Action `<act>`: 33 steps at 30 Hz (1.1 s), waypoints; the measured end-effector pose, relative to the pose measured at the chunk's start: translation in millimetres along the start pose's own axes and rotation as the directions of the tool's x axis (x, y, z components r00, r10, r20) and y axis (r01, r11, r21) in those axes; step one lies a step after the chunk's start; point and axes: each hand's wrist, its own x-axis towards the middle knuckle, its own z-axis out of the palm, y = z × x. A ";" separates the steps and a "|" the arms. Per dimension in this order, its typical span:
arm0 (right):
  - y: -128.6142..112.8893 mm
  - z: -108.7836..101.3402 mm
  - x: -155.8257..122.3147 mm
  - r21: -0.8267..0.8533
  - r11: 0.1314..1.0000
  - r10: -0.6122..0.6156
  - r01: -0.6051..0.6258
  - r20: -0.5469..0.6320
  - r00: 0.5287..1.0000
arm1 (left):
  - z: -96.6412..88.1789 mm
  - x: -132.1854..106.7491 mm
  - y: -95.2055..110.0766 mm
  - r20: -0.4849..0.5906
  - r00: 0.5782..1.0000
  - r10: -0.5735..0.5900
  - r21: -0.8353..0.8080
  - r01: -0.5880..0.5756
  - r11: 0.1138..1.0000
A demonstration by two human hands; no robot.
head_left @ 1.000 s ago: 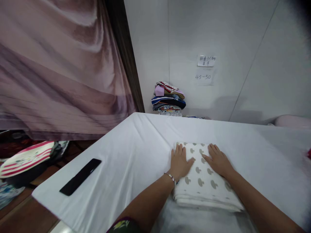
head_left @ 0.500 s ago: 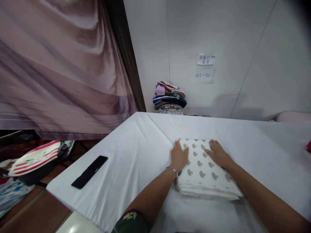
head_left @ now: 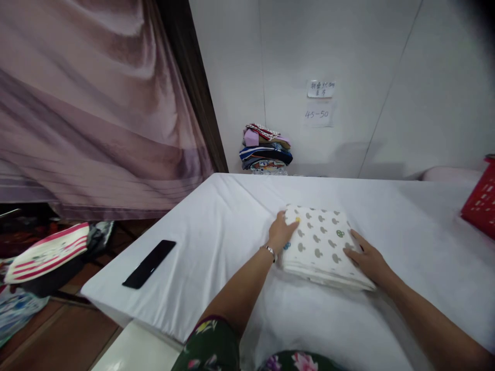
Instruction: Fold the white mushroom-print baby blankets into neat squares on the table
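Note:
A folded white cloth point(head_left: 320, 247) printed with grey mushroom-like shapes lies on the white-covered table in front of me. A few of its shapes are green, yellow and blue. At its left edge, my left hand point(head_left: 281, 232), with a bracelet at the wrist, grips the layers; the thumb rests on top and the fingers go round the side. My right hand point(head_left: 369, 260) holds the right edge, thumb on the top layer and index finger along the side. Its other fingers are mostly hidden.
A black phone-like slab point(head_left: 149, 264) lies on the table point(head_left: 216, 221) at the left. Beyond the far edge rises a stack of folded fabrics point(head_left: 266, 152). A red perforated basket point(head_left: 481, 201) stands far right. At lower left is a white stool-like surface point(head_left: 135, 350).
The folded cloth has turned slightly, its near right corner now farther from me. My right hand has slid from its far right corner down to the right edge. The view has shifted right, showing the basket.

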 end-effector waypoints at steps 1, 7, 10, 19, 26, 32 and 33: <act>-4.6 2.0 -0.8 0.010 1.000 0.001 0.000 -0.015 1.000 | -1.3 5.5 2.1 -0.032 0.999 0.020 0.005 -0.020 1.000; -13.5 8.9 3.3 -0.019 0.999 -0.026 0.026 0.009 1.000 | -2.7 16.2 -8.4 0.067 0.996 -0.062 0.085 0.057 0.995; -11.7 4.5 -6.0 -0.094 0.990 -0.109 0.104 -0.054 0.993 | -5.5 -4.2 -20.5 -0.043 0.991 0.128 0.040 -0.127 0.991; -47.4 8.2 -56.8 -0.161 0.734 -0.647 0.660 0.130 0.751 | -30.5 -73.1 -42.3 0.114 0.846 0.521 0.018 -0.526 0.850; -49.0 13.2 -59.4 -0.182 0.752 -0.620 0.633 0.131 0.774 | -29.8 -76.7 -41.7 0.181 0.796 0.578 0.189 -0.605 0.774; -52.6 14.9 -67.8 -0.115 0.826 -0.550 0.551 0.043 0.834 | -27.6 -77.9 -39.9 0.111 0.779 0.617 0.174 -0.627 0.759; -52.4 15.6 -69.5 -0.109 0.826 -0.554 0.553 0.028 0.832 | -28.6 -78.4 -39.9 0.096 0.775 0.624 0.175 -0.631 0.756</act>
